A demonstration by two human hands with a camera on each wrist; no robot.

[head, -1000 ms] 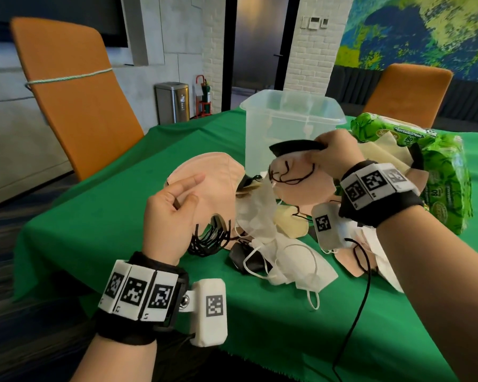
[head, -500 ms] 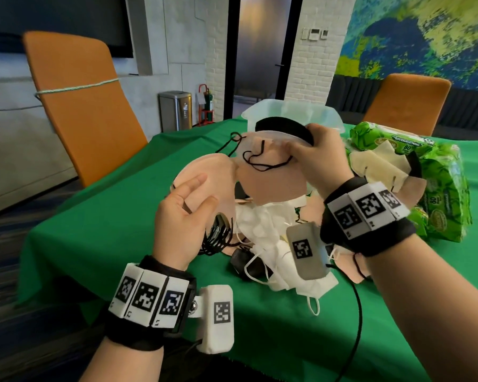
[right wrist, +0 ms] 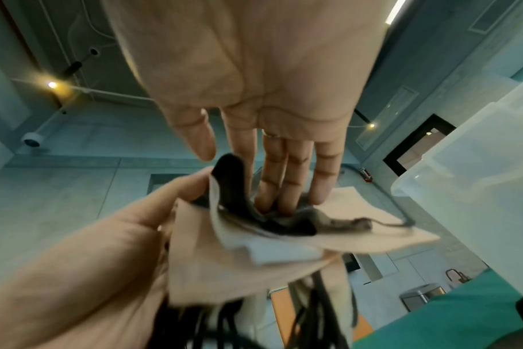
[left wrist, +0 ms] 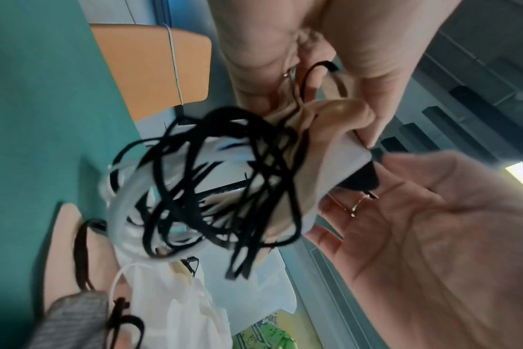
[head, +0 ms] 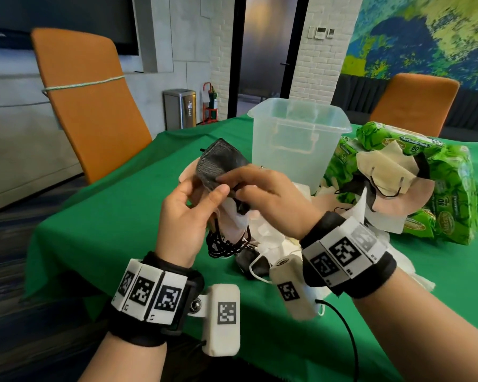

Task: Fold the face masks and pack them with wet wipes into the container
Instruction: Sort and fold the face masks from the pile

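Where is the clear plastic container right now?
In the head view the clear plastic container stands upright on the green tablecloth, just beyond the hands and immediately left of the green wet wipes packs.

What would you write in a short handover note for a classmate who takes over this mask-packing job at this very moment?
Left hand: grips a bunch of folded masks, black ear loops dangling below.
Right hand: fingers straight, pressing a black mask onto that bunch.
Container: open on the green table, looks empty.
Wet wipes: green packs right of the container, with loose masks lying on them.
Loose white masks lie under the hands.
Done: some masks gathered in hand.
Left: fold the rest, then pack masks and wipes.
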